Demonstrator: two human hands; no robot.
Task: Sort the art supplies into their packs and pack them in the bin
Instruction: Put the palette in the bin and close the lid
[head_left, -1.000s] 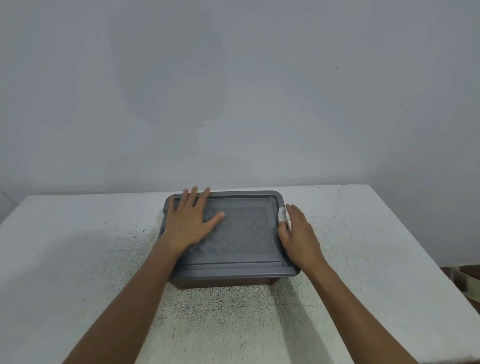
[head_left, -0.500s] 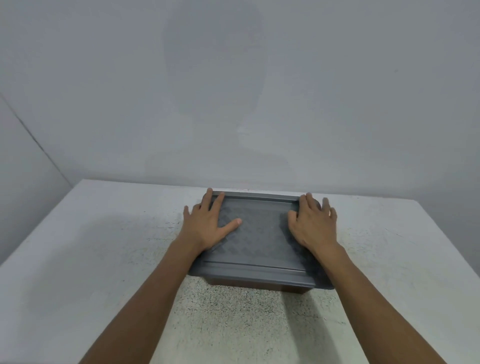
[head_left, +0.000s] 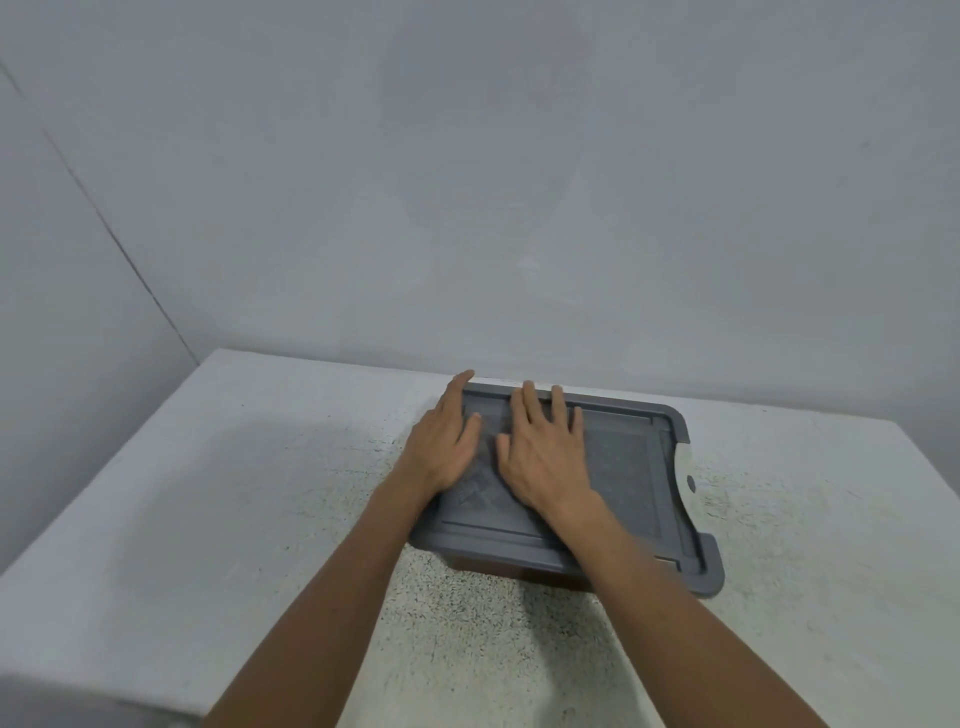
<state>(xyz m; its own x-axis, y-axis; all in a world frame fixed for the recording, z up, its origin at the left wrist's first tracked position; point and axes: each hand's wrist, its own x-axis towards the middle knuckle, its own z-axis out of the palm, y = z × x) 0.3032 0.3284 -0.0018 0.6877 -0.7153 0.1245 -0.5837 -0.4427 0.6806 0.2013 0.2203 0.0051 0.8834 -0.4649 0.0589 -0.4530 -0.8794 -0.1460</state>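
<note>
A bin stands on the white table (head_left: 260, 493) with its grey lid (head_left: 634, 467) on top; a white latch (head_left: 687, 470) shows at the lid's right edge. The bin's dark body (head_left: 519, 569) peeks out under the lid's front. My left hand (head_left: 444, 441) lies flat on the lid's left edge, fingers together. My right hand (head_left: 543, 457) lies flat beside it on the lid's left half, fingers spread. Neither hand grips anything. No art supplies show; the bin's inside is hidden.
A plain grey wall (head_left: 467, 182) rises right behind the table, with a corner at the far left. The speckled tabletop extends to the left, right and front of the bin.
My right hand has slid from the lid's right side to its left half, next to my left hand. The view has swung left, so the bin now sits right of centre.
</note>
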